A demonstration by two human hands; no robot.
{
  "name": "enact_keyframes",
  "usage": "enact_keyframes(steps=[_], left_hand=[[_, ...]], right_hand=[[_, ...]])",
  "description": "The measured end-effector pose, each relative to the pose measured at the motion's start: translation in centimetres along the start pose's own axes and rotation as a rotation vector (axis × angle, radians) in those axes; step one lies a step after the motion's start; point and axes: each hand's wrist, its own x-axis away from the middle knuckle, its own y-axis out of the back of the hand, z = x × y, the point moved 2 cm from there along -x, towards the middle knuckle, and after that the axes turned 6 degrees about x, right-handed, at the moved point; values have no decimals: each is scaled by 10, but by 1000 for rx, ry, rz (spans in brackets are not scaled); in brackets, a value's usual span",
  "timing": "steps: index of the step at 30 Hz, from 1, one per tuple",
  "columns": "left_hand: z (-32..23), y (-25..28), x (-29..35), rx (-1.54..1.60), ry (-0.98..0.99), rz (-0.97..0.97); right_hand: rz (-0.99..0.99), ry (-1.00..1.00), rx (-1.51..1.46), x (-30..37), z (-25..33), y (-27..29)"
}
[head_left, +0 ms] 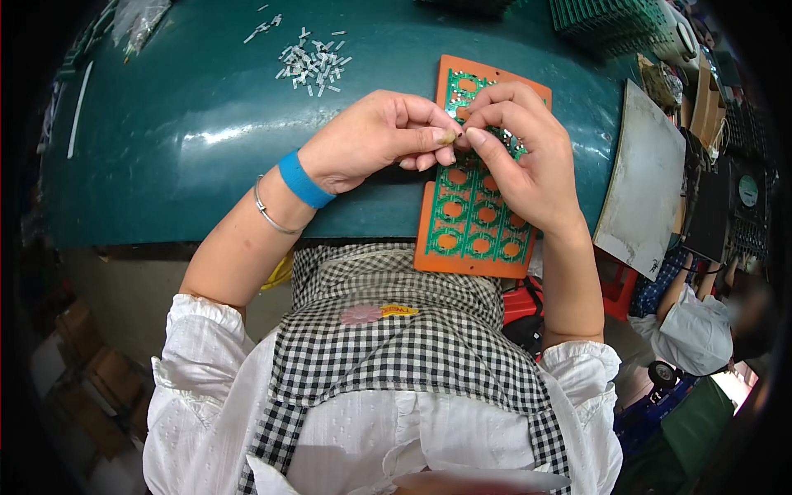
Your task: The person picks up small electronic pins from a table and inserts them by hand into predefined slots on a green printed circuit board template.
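My left hand (388, 136), with a blue band and a metal bangle at the wrist, is closed in a pinch, its thumb and forefinger pressed together. My right hand (528, 153) pinches too, and its fingertips meet those of the left. A tiny dark bit shows between them, too small to name. Both hands are above a green circuit board panel (467, 210) with rows of round openings. The panel lies on an orange board (427, 239) that reaches over the table's near edge. My fingers hide part of the panel's upper half.
Many small white strips (313, 64) lie in a loose pile on the green table (206, 107). Racked green boards (606, 25) stand at the back right, near a pale grey panel (643, 186). A clear plastic bag (140, 21) is far left. Another person (693, 330) is at right.
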Motion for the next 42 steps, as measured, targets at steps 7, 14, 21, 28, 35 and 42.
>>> enact_keyframes(steps=[7, 14, 21, 28, 35, 42], left_hand=[[0, -4, 0, -44, 31, -21], [-2, -4, 1, -165, -46, -64], [-6, 5, 2, 21, -79, -199], [-6, 11, 0, 63, -71, -222], [-5, 16, -1, 58, -87, -216], [-6, 16, -2, 65, -87, -205]], right_hand=[[2, 140, 136, 0, 3, 2], [-107, -160, -155, 12, -5, 7], [59, -91, 69, 66, 17, 34], [109, -49, 125, 88, 14, 22], [108, -16, 151, 88, 13, 22], [113, 4, 194, 87, 14, 22]])
